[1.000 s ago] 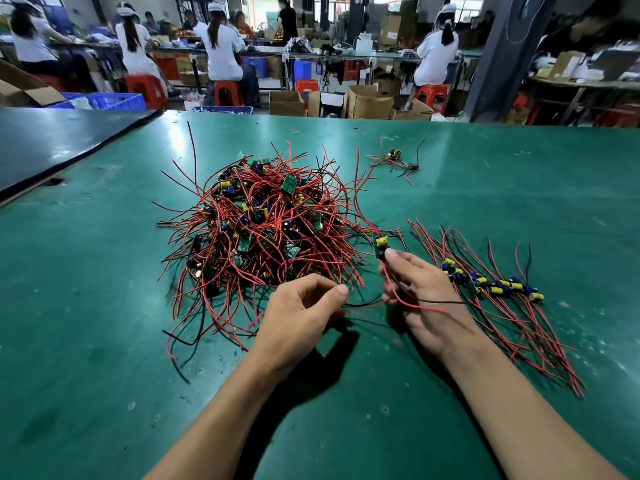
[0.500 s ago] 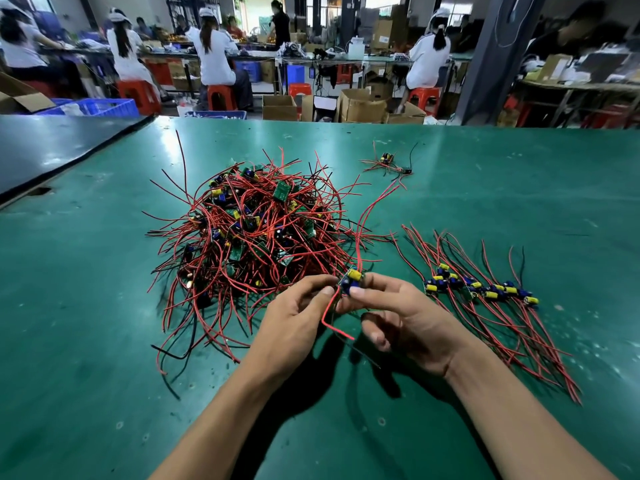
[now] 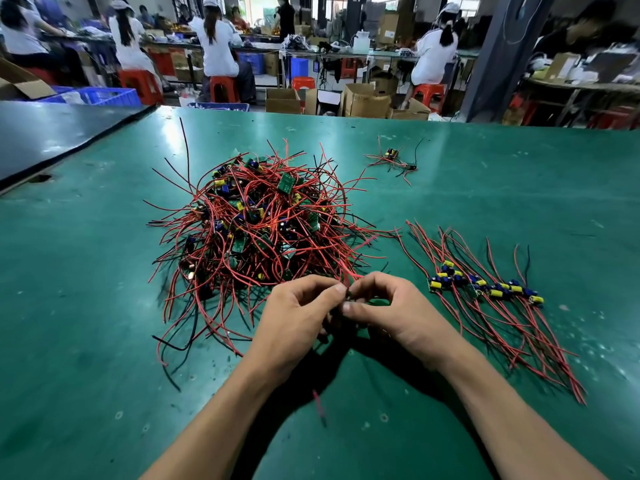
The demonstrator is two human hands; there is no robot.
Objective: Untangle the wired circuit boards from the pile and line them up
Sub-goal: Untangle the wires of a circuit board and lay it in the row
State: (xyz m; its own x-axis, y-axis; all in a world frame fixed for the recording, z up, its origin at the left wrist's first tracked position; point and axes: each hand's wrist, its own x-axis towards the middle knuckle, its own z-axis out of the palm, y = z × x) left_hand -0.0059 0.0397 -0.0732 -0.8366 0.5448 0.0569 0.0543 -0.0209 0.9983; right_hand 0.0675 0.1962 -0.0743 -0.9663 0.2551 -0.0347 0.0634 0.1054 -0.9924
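A tangled pile (image 3: 256, 230) of small green circuit boards with red and black wires lies in the middle of the green table (image 3: 86, 306). Just in front of it, my left hand (image 3: 298, 317) and my right hand (image 3: 391, 313) meet fingertip to fingertip and pinch one wired board (image 3: 348, 299) between them; the board is mostly hidden by the fingers. Its red wires rise toward the pile, and one red wire hangs down between my forearms. To the right, a row of lined-up boards (image 3: 485, 287) lies with wires trailing toward me.
A small separate cluster of boards and wires (image 3: 394, 161) lies at the far middle-right. A dark mat (image 3: 52, 133) covers the far-left corner. Beyond the table edge are cardboard boxes, red stools and seated people at other benches.
My hands drew one board out of the pile's right edge and brought it toward me. Both now close around it in front of the pile, and its wires have folded in.
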